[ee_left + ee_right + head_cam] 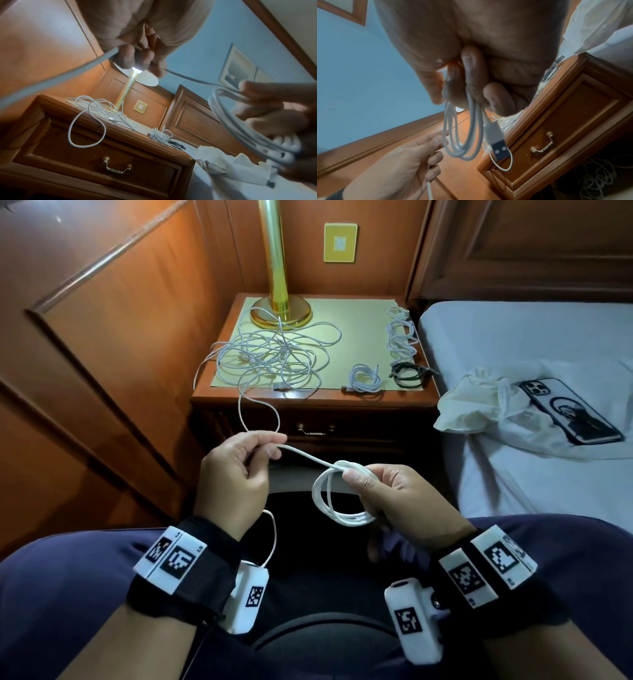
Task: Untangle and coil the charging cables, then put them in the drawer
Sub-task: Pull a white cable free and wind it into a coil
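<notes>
My right hand (368,486) grips a few loops of a white cable coil (337,501) above my lap; its USB plug (496,143) hangs below the fingers. My left hand (260,445) pinches the same white cable (301,455), stretched taut to the coil. From the left hand the cable loops up (257,412) to a tangled pile of white cables (270,354) on the nightstand (308,402). Three coiled cables lie at the nightstand's right: a white one (365,378), a dark one (407,374), another white one (401,337). The drawer (106,159) with its brass handle (313,431) is closed.
A brass lamp (275,289) stands at the back of the nightstand beside the tangle. To the right is a bed (534,344) with a white cloth bag (479,405) and a phone (570,410) on it. A wooden panelled wall (102,337) is on the left.
</notes>
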The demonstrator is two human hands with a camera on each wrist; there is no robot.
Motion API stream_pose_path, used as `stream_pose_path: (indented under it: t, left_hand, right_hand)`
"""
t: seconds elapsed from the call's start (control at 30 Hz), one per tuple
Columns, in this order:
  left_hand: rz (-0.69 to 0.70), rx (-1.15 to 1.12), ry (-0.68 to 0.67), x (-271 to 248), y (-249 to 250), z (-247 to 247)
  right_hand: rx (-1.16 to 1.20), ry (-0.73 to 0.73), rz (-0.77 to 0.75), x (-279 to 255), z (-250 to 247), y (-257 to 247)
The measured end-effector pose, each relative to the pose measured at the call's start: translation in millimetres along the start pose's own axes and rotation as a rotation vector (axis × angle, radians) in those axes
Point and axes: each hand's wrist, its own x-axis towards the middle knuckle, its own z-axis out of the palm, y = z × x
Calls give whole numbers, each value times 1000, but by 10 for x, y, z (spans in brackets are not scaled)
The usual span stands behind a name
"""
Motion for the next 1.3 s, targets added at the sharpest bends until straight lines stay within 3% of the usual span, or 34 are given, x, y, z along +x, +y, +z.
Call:
stream_pose_path:
  t: [0.07, 0.27, 0.43, 0.6, 0.67, 0.77, 0.83, 0.97, 1.07, 1.3]
  left_hand:
    - [-30, -5, 31, 26, -24, -9]
    - [-102, 46, -48, -98, -75, 142]
    - [-130, 28, -31, -135, -82, 198]
    - [-203, 149, -235, -234, -70, 257]
    - [-323, -55, -278, -248, 0, 286]
    - [-663, -675, -266, -246, 204, 297]
    - [-742, -867, -256, -241, 268, 275]
    - [-752, -977, -350, -224, 277, 191]
    - [-700, -923, -447, -235, 285, 188]
    - [-626, -862, -515, -261, 255, 303]
  right_hand:
    - [-28, 0, -2, 4, 8, 14]
    - [188, 26, 31, 1, -12, 21]
    - [348, -7, 66, -42, -31, -11]
    - [405, -70, 51, -53, 30, -17]
    - [422, -80, 42, -49, 55, -12]
    - [421, -84, 36, -46, 77, -17]
    - [382, -62, 50, -48, 100, -31]
    - [319, 17, 52, -25, 125, -19]
    - [275, 102, 23, -3, 150, 7]
    - [162, 261, -54, 59, 155, 21]
